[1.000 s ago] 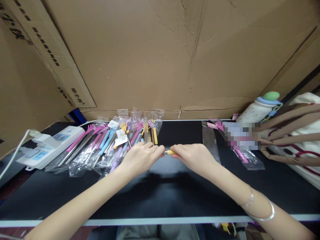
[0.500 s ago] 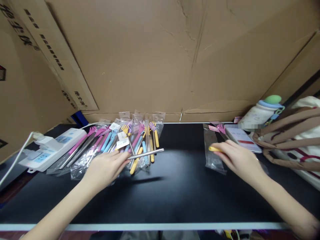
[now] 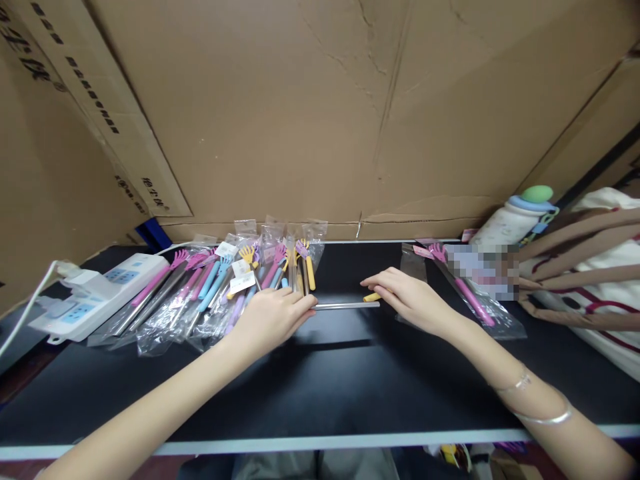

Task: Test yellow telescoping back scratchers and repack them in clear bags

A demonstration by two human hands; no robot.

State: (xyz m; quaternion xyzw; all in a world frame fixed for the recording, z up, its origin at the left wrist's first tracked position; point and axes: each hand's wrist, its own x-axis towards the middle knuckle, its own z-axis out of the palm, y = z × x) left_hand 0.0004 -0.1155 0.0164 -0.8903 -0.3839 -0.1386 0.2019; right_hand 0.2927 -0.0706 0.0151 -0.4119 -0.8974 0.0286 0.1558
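Rod (image 3: 345,307), tip exposed.
Left hand (image 3: 275,317) closed round it, likely for steadiness; right hand (image 3: 407,298) loosely pinches yellow piece (image 3: 371,297).

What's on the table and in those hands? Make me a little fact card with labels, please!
Left hand: the left hand holds a shiny metal rod
Right hand: the right hand holds a yellow piece near the rod's end
Table's left side: white power strip, bagged tools with little hand-shaped tops
Table's right side: pink tool, bottle with green top, cloth bag
Behind: brown cardboard
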